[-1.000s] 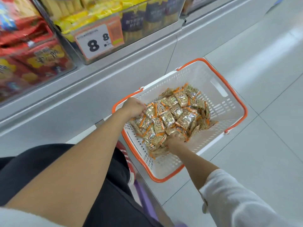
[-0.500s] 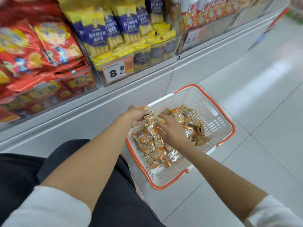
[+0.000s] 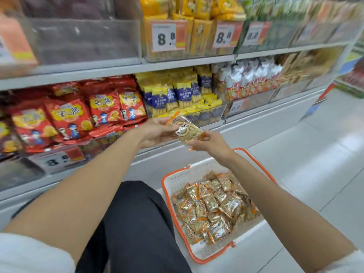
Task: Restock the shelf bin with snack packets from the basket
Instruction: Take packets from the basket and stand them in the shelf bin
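Shelving (image 3: pixel 137 68): two tiers in view, clear-fronted bins. The upper left bin (image 3: pixel 84 40) looks nearly bare through its front, but it is blurred. It is possibly the one to fill; cannot tell.

Floor (image 3: pixel 315 164): pale tiles. The basket stands on it, near the foot of the shelving.

Basket (image 3: pixel 181 179): white mesh with an orange rim, beside the person's bent knee (image 3: pixel 134 223). The heap of snack packets (image 3: pixel 212 205) covers most of its bottom, so judged early in the job.

Red bags (image 3: pixel 69 119) and yellow-blue packs (image 3: pixel 177 93) fill the lower tier. They are not the task stock.

Left grip (image 3: pixel 155 133): raised in front of the lower tier, fingers and thumb curled round the upper-left end of the held packets (image 3: pixel 187 129).

Right grip (image 3: pixel 210 143): just beside it, fingertips pinching the lower-right end of the same bunch.

Held packets: gold-brown film with orange crimped ends, up in the air between both grips, well above the basket and not yet in any bin. One packet or several; cannot count.

Handling, judged:
- light, since a bunch sits easily in one grip
- film soft and crinkly, probably slick, so stacked packets may slide apart
- contents may be brittle, so do not squeeze
- take hold across the body of the bunch, thumb on top and fingers beneath; the crimped ends alone give poor purchase
- risk: a packet slipping out on the lift to the bin
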The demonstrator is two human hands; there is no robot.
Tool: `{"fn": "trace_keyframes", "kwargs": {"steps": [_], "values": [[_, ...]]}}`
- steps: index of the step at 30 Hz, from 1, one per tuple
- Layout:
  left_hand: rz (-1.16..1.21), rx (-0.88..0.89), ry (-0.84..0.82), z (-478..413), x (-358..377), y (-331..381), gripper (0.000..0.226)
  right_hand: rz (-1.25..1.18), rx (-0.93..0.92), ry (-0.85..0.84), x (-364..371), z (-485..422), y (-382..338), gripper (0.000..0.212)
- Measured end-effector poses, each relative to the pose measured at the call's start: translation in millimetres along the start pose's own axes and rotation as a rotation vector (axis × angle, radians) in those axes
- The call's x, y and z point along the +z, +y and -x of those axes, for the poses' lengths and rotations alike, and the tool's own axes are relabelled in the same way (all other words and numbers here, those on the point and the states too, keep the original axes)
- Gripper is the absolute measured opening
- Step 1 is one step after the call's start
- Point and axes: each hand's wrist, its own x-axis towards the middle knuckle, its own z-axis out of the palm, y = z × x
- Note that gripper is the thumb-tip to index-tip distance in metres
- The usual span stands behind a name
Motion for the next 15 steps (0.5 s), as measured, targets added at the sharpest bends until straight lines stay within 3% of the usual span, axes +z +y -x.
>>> {"fn": "trace_keyframes", "kwargs": {"steps": [3, 7, 10, 12, 15], "values": [[-0.189, 0.125, 0.041, 22, 1, 39, 0.035, 0.081, -0.062, -0.005, -2, -10, -40, 0.024], [-0.318, 0.305, 0.047, 50, 2, 99, 0.028, 0.017, -0.142, -0.029, 12, -22, -101, 0.029], [-0.355, 0.373, 0.077, 68, -14, 138, 0.040, -0.081, -0.178, -0.030, 26, -32, -143, 0.028], [-0.502, 0.410, 0.163, 80, -27, 161, 0.053, -0.084, -0.204, -0.054, 39, -40, -166, 0.025], [-0.689, 0.499, 0.274, 95, -49, 195, 0.045, 0.001, -0.303, -0.080, 62, -51, -200, 0.021]]}}
